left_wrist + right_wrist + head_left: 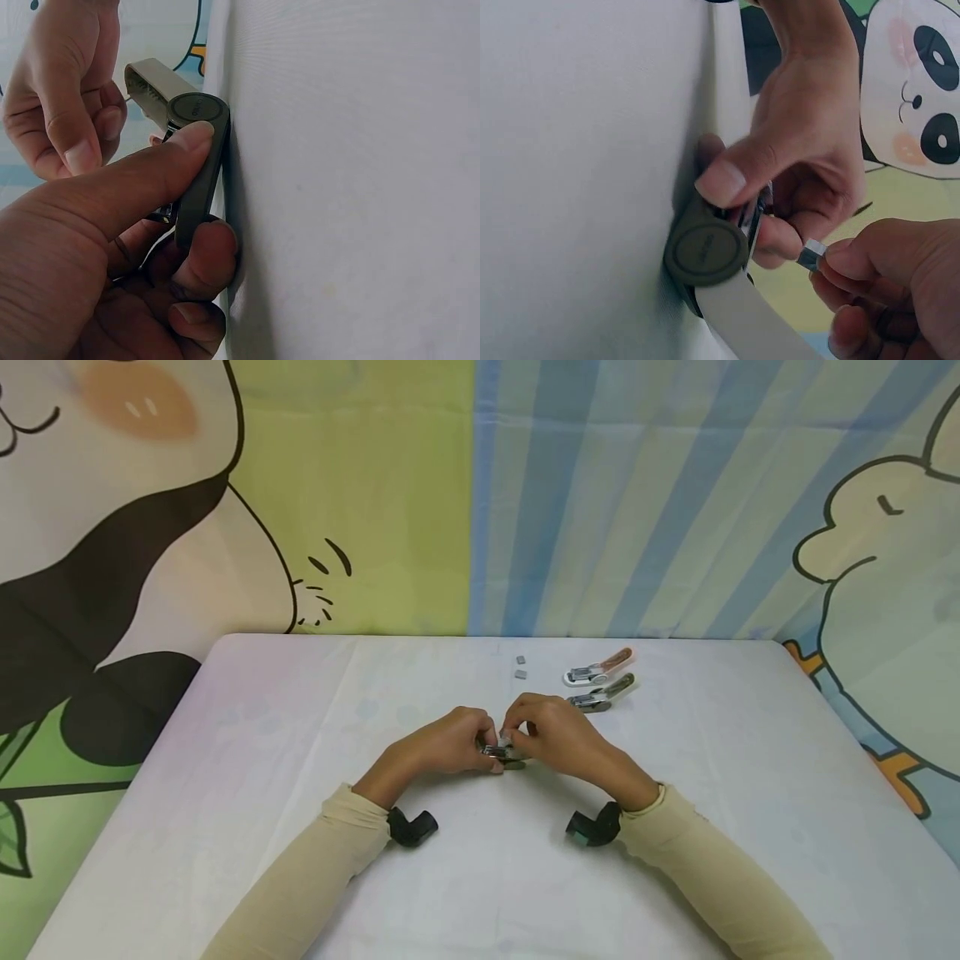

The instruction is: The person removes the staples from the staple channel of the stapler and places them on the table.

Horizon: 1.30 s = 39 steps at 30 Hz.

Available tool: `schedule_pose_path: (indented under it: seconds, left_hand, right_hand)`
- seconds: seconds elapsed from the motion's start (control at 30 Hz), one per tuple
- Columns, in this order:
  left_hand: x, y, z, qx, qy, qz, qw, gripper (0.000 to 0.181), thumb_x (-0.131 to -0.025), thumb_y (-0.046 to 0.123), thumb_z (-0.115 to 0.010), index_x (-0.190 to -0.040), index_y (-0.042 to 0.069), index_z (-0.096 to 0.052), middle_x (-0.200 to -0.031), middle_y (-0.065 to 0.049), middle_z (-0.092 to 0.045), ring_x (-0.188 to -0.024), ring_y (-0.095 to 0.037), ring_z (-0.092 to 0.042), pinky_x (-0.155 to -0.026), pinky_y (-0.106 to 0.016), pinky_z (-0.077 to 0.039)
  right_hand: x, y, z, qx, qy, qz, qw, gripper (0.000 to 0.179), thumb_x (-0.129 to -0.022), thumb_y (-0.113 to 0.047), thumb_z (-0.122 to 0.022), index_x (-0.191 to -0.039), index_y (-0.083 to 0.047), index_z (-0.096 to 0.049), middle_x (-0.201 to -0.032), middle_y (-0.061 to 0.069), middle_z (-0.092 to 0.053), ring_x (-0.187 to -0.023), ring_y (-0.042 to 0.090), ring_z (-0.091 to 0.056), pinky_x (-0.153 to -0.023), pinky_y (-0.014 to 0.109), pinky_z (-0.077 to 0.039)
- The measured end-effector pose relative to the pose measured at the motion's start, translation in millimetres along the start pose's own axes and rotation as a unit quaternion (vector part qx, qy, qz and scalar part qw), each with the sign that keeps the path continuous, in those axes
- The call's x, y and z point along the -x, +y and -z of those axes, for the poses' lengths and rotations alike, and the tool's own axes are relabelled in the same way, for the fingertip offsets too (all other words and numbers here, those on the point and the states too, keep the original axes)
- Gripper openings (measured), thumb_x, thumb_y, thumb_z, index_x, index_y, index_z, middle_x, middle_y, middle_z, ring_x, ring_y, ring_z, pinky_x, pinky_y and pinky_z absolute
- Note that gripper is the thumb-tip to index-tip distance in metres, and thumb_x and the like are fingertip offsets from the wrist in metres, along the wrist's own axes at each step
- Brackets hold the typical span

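Observation:
A dark green stapler (707,251) with a round hinge has its handle (157,90) swung up. My left hand (453,743) grips its body low over the table, with the thumb lying along the side near the hinge in the left wrist view. My right hand (558,731) pinches a small silvery strip of staples (811,255) between thumb and fingers, close beside the stapler and the left fingertips. Part of the stapler's metal channel is hidden behind the left fingers.
Farther back on the white table (247,718) lie two more staplers, one with an orange handle (618,658) and one with a green handle (621,683). Two small grey staple strips, a rear one (521,660) and a front one (521,674), lie left of them. A printed cloth (360,493) hangs behind.

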State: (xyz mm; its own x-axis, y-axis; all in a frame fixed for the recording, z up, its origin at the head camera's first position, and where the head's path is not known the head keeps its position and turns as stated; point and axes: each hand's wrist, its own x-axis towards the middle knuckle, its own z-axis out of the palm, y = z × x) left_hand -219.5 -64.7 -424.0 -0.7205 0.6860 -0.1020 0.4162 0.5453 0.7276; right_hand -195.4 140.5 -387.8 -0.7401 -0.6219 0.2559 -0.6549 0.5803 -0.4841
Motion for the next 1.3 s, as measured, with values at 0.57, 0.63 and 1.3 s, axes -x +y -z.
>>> schedule_pose_path:
  seconds: [0.57, 0.63, 1.3]
  left_hand:
    - [1.1, -5.7, 2.3, 0.003, -0.012, 0.007, 0.9999, 0.02, -0.079, 0.023, -0.083, -0.083, 0.016, -0.065, -0.085, 0.003, -0.059, -0.074, -0.012, -0.052, -0.066, -0.028, -0.044]
    - [0.9, -6.6, 2.5, -0.001, -0.015, 0.006, 0.9999, 0.021, -0.079, 0.024, -0.083, -0.083, 0.016, -0.064, -0.084, 0.003, -0.059, -0.074, -0.012, -0.051, -0.066, -0.028, -0.044]
    - [6.6, -12.0, 18.1, 0.012, -0.05, 0.021, 0.9985, 0.019, -0.078, 0.019, -0.083, -0.081, 0.015, -0.065, -0.075, 0.002, -0.059, -0.066, -0.009, -0.048, -0.061, -0.026, -0.04]
  right_hand:
    - [-18.1, 53, 13, -0.038, 0.041, -0.073, 0.9958, 0.006, -0.09, -0.005, -0.069, -0.092, -0.006, -0.074, -0.099, 0.006, -0.068, -0.062, 0.016, -0.049, -0.057, 0.031, -0.042]
    - [-22.5, 58, 13, -0.031, 0.03, -0.089, 0.9951, 0.005, -0.09, -0.006, -0.069, -0.091, -0.007, -0.074, -0.099, 0.006, -0.068, -0.063, 0.016, -0.05, -0.058, 0.032, -0.042]
    - [-48.7, 69, -3, 0.064, -0.07, -0.092, 0.9913, 0.005, -0.088, -0.011, -0.071, -0.085, -0.009, -0.072, -0.095, 0.005, -0.066, -0.095, 0.026, -0.062, -0.08, 0.041, -0.048]
